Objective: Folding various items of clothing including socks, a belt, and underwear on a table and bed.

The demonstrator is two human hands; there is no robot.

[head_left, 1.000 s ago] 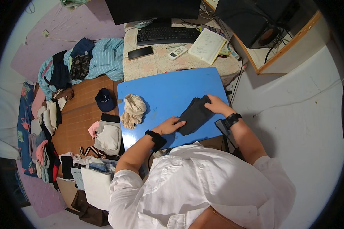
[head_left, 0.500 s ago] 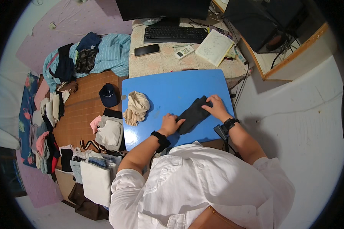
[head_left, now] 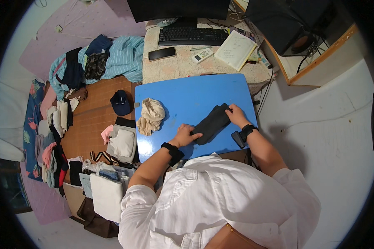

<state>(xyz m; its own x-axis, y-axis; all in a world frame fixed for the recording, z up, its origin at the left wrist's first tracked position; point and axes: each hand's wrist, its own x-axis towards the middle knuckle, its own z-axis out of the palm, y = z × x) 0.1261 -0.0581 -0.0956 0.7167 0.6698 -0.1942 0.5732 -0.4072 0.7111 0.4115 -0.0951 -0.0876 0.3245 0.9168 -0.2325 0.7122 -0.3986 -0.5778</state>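
Note:
A dark grey folded cloth garment (head_left: 212, 124), its exact kind unclear, lies slantwise on the blue tabletop (head_left: 183, 93). My left hand (head_left: 185, 135) grips its near left end, thumb on top and the other fingers partly hidden at the edge. At the far right end, my right hand (head_left: 238, 116) pinches the edge between thumb and fingers. A crumpled beige cloth (head_left: 151, 116) rests on the left part of the tabletop, apart from both hands.
Beyond the tabletop, a desk holds a keyboard (head_left: 191, 36), a phone (head_left: 162, 53), a white remote (head_left: 202, 55) and an open notebook (head_left: 236, 50). To the left are a navy cap (head_left: 120, 103), folded clothes (head_left: 122, 143) and a stack of white cloth (head_left: 107, 197).
My right hand has shifted slightly, its fingers drawn closer together on the garment's far end. The garment looks a little flatter and straighter. My left hand keeps its place.

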